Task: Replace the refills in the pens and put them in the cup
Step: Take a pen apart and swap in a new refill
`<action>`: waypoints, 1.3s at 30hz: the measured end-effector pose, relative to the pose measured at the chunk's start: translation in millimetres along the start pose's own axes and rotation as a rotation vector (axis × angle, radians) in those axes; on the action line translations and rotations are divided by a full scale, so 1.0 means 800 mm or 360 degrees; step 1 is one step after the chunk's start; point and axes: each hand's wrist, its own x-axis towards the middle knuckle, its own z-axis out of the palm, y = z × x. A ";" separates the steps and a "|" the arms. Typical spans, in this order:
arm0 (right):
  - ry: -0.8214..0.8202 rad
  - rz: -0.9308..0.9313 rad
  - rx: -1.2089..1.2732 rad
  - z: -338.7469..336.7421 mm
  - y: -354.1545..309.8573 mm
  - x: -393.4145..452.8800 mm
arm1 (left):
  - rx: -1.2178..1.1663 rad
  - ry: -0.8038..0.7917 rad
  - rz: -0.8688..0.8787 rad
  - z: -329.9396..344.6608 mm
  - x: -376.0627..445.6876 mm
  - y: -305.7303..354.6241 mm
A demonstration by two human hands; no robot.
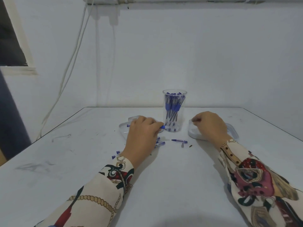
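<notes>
Table [82,161]: white top, scuffed with grey marks at the left; white wall behind.
Cables [72,66]: white, hanging down the wall at far left.
Caps [116,154]: two small blue pieces lying on the table just left of the left wrist.
Left tray [123,129]: clear, shallow, partly hidden under the left hand; a blue pen end shows at its rim.
Left hand [142,136]: palm down over the left tray, fingers curled, fingertips pinching a pen [162,127] whose blue end points right, nearly touching the base of the cup.
Loose parts [159,143]: short blue-and-clear pen pieces on the table just right of the left hand, partly hidden by it.
Cup [174,110]: clear, upright, centre of the table between the hands, packed with blue-capped pens standing on end.
Lone pen [179,141]: lying flat in front of the cup, between the two hands, touching neither.
Right hand [210,125]: palm down over the right tray, fingers folded in loosely; whether it grips anything cannot be told.
Right tray [232,131]: clear, just right of the cup, mostly covered by the right hand.
Sleeves [255,182]: patterned cream, both arms.
</notes>
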 end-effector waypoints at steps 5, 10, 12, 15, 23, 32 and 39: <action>-0.0164 0.0225 -0.0258 -0.001 0.049 0.007 | -0.0019 -0.0026 0.0056 0.006 -0.002 0.002; -0.0189 0.0309 -0.0312 0.004 0.059 0.011 | -0.0036 -0.0071 0.0037 0.004 -0.004 0.002; -0.0152 0.0310 -0.0335 0.008 0.058 0.012 | -0.0033 -0.0088 0.0031 0.003 -0.004 0.002; -0.0160 0.0358 -0.0336 0.013 0.059 0.012 | -0.0040 -0.0097 0.0025 0.002 -0.004 0.002; -0.0149 0.0332 -0.0373 0.014 0.063 0.013 | -0.0028 -0.0103 0.0040 0.003 -0.003 0.001; -0.0087 0.0203 -0.0190 0.000 0.056 0.004 | -0.0034 -0.0158 0.0034 0.000 -0.001 -0.004; -0.0086 -0.0071 0.0250 -0.014 0.020 -0.020 | -0.0042 -0.0284 -0.0006 -0.003 -0.001 -0.002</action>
